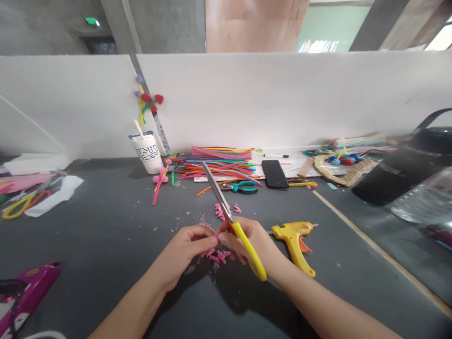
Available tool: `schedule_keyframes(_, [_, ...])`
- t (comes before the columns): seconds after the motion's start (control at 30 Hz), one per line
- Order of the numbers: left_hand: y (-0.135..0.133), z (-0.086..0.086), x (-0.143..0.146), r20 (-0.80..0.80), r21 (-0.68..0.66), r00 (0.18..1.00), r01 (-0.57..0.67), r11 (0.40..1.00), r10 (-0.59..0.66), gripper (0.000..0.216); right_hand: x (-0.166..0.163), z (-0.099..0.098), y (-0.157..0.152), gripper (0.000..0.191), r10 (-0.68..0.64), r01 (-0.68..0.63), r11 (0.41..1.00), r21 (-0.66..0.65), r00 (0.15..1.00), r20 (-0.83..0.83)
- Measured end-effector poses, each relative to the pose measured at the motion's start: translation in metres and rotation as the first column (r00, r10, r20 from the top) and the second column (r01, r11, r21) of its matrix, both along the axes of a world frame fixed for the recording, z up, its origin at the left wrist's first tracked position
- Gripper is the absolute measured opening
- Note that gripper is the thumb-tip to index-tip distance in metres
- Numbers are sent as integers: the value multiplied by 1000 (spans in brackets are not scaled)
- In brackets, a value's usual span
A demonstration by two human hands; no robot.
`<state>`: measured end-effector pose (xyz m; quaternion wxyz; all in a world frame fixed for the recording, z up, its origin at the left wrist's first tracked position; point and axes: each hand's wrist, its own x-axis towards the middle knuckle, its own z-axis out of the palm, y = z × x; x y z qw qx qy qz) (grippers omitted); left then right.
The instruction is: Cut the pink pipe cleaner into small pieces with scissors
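Note:
My left hand [189, 249] is closed in a pinch at the middle of the table, thumb and forefinger on a small pink piece [218, 233] mostly hidden by the fingertips. Opposite it, the fingertips of my right hand [249, 238] meet the same piece. That right hand also keeps hold of yellow-handled scissors [252, 252], their blades [216, 188] pointing up and away to the left. Short pink cut pieces [219, 256] lie on the table below the hands, and more pink pieces [219, 212] lie just beyond them.
A yellow glue gun [294, 242] lies right of my hands. Beyond are teal-handled pliers [243, 187], colourful pipe cleaners [222, 162], a phone [274, 173] and a white cup [147, 153]. A black bottle [399, 165] stands right; a magenta tool [31, 292] lies left.

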<state>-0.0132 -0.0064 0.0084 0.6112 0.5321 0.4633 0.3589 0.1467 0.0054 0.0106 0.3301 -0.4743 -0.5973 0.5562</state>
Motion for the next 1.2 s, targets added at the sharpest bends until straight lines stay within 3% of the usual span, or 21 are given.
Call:
schedule_keyframes(0.13, [1, 3, -1, -133, 81, 990, 59, 995, -48, 17, 0, -1, -3, 9, -37, 37, 999, 33, 999, 3])
schedule_keyframes(0.23, [2, 6, -2, -217, 187, 976, 37, 982, 4, 21, 2, -3, -1, 7, -39, 39, 999, 29, 999, 6])
schedule_keyframes(0.43, [-2, 0, 2, -133, 135, 991, -1, 991, 19, 13, -1, -1, 0, 6, -15, 15, 1000, 3, 998, 63])
schedule_keyframes(0.7, [-3, -2, 7, -252, 189, 962, -58, 980, 105, 7, -5, -2, -3, 10, 4, -6, 1000, 14, 993, 120])
schedule_keyframes(0.97, [4, 4, -8, 84, 124, 949, -311, 942, 303, 11, 3, 4, -1, 19, 26, -44, 992, 118, 989, 148])
schedule_keyframes(1.07, [4, 8, -12, 243, 57, 898, -390, 919, 366, 9, 4, 5, -3, 18, 12, -84, 969, 232, 955, 295])
schedule_keyframes(1.2, [3, 14, -16, 373, -4, 840, -423, 906, 394, 5, 6, 11, -4, 17, -29, -161, 936, 312, 850, 526])
